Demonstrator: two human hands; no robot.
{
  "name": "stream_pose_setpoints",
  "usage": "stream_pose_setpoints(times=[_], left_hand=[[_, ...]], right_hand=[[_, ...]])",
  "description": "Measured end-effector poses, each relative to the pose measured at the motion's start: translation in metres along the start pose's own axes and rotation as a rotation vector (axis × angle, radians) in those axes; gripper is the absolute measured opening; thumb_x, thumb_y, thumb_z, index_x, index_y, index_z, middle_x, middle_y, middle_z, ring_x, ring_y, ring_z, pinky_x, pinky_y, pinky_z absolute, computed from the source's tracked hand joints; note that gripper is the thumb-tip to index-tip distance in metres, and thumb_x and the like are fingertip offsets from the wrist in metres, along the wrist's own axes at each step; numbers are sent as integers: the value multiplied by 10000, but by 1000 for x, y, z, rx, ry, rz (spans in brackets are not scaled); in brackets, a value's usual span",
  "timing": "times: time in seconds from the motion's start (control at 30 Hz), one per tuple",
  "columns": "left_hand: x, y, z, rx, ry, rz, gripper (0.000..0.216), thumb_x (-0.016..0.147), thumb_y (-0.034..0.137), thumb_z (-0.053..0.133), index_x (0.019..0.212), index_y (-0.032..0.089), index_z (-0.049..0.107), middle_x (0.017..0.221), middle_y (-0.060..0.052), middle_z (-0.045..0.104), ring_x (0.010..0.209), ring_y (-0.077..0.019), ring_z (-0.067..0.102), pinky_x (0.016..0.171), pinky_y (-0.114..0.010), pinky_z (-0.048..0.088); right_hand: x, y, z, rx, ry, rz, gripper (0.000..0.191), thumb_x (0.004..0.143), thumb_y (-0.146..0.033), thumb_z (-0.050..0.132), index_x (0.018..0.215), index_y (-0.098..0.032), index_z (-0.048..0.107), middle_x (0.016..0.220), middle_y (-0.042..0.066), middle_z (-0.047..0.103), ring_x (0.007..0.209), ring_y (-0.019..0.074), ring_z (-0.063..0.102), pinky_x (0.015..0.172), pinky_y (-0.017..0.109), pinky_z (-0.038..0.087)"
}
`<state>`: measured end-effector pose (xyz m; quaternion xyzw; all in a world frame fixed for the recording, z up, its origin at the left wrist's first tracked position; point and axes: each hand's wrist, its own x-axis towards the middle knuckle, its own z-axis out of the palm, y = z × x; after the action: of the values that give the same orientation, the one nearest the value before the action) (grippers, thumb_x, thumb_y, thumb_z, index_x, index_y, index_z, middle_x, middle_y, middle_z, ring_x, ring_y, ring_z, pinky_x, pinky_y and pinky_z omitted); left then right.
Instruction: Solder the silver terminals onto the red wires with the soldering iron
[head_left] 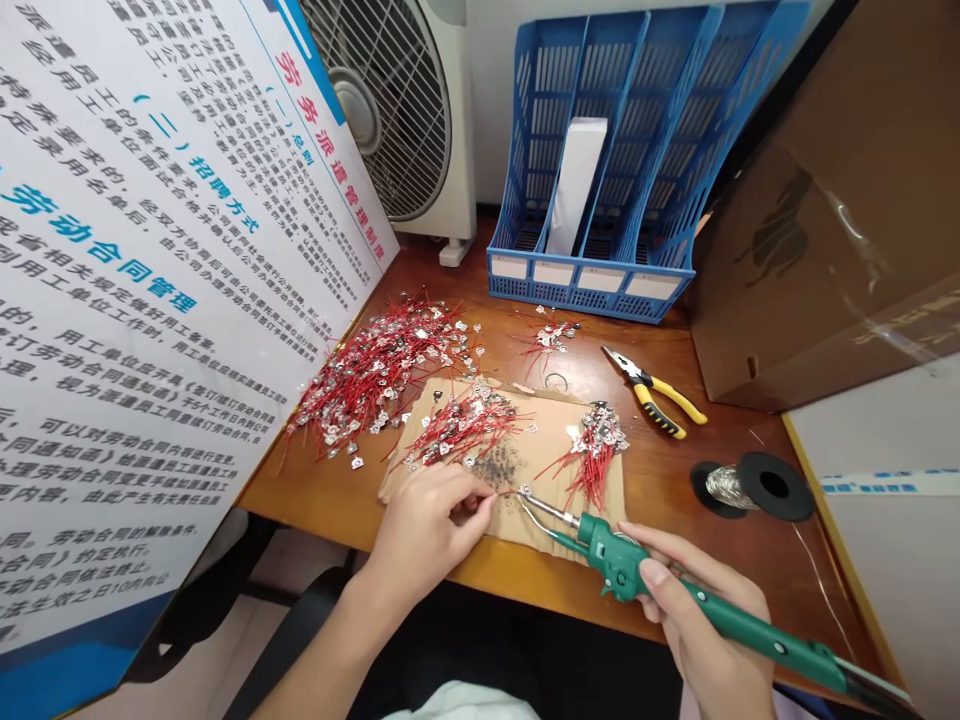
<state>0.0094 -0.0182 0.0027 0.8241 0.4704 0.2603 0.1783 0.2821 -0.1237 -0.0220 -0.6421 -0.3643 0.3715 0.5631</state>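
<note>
At the desk (664,480), grips a soldering iron (615,560) between thumb and curled fingers of the right hand (709,600); pinches a red wire (507,492) between thumb and fingertips of the left hand (435,520), over cardboard (551,430), just beside the tip. Farther off, has a spool (772,488), two wire bunches (597,455), pliers (645,385), a bigger pile (382,365), a rack (592,278), a fan (397,110).

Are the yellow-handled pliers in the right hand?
No, the pliers lie on the table while the right hand holds a green soldering tool.
</note>
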Motion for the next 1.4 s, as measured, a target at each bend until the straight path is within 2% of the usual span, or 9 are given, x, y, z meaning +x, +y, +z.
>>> stream_pose_setpoints(times=[0.3,0.43,0.57,0.7,0.87,0.97,1.13,1.3,1.4], left_hand=[[-1,-2,2,-15,5,-8,162,1013,181,734,888,237,820,770,2,795,694,-178,695,729,-313,524],[-1,-1,2,-26,12,-1,164,1008,169,727,882,232,811,773,4,790,716,-185,712,722,-315,512],[-1,-1,2,-28,7,1,162,1007,163,729,880,229,805,780,7,790,722,-186,718,730,-318,511],[-2,-1,2,-28,10,2,160,1013,170,729,886,228,808,782,7,791,723,-185,718,723,-317,513],[-2,-1,3,-27,19,5,149,1017,163,735,907,225,814,799,5,801,737,-187,721,735,-321,517],[-3,-1,3,-24,23,15,145,1020,158,744,911,224,813,796,10,801,733,-183,715,733,-320,509],[-4,-3,4,-41,27,20,134,1013,143,767,917,221,821,783,18,781,716,-175,691,714,-312,492],[-3,-3,5,-48,39,32,141,1002,115,774,913,217,815,779,21,778,715,-175,689,712,-308,485],[-3,-2,4,-43,35,43,148,997,105,775,906,216,808,783,20,782,711,-173,693,715,-305,491]], right_hand=[[-2,-4,0,-105,8,3,289,910,-496,882,1051,-260,972,702,41,712,494,183,601,466,302,527],[-1,-6,-1,-164,-6,-16,258,921,-494,861,1049,-301,974,720,26,714,530,169,599,534,294,538],[1,-4,-4,-189,-11,-19,289,933,-528,855,1057,-297,977,635,20,678,534,192,610,573,313,577],[3,2,-6,-203,-31,-91,306,931,-547,869,1040,-285,984,542,19,641,472,204,610,530,323,590],[-2,-4,0,-190,47,35,315,937,-517,847,1049,-255,980,640,44,726,501,196,639,494,295,585],[-3,-9,3,-186,48,42,286,928,-487,848,1038,-258,980,672,48,756,500,186,636,491,286,582],[-1,-6,-1,-252,23,-38,266,946,-485,837,1030,-278,981,642,52,754,516,218,663,580,336,631],[-1,-1,-4,-306,12,-56,247,964,-451,807,1046,-293,978,706,67,798,728,301,810,722,371,673],[-2,-3,-3,-306,8,-65,237,966,-449,807,1036,-301,978,662,56,767,729,309,807,765,396,679]])
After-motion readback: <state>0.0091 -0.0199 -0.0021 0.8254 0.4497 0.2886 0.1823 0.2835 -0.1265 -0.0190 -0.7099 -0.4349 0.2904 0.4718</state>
